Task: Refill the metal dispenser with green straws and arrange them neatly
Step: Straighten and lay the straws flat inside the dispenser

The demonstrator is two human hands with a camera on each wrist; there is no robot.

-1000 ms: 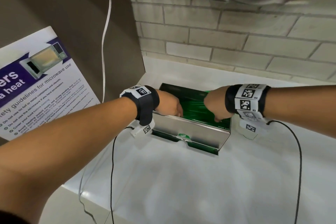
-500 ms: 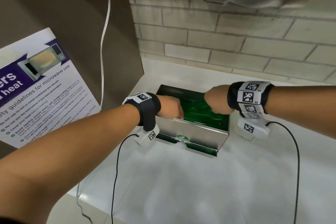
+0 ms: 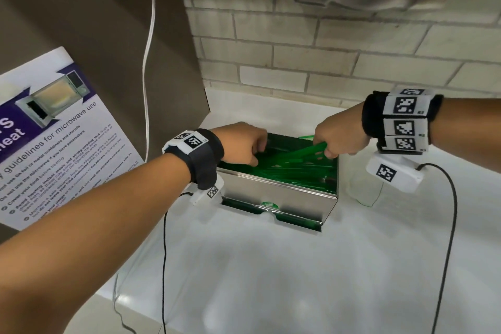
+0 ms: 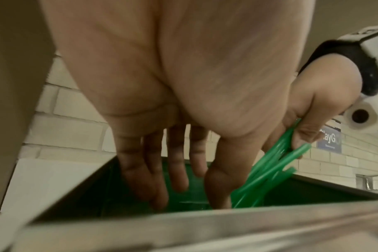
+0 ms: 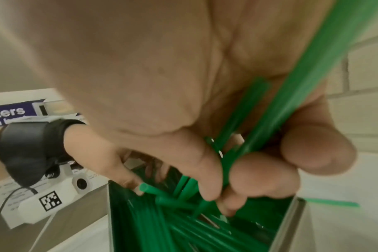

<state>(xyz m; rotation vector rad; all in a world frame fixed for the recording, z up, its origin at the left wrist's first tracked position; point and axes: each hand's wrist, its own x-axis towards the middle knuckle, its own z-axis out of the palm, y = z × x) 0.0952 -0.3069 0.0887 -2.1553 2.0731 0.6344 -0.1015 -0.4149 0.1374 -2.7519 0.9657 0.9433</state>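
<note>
Now right fingers [image 5: 244,179] clutch green straws [image 3: 306,150] (tilted) above the dispenser [image 3: 276,192]; left fingers [image 4: 158,179] reach in, loose.

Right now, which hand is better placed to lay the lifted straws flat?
Right hand: it already grips the tilted green straws above the metal dispenser. Left hand holds none.
</note>
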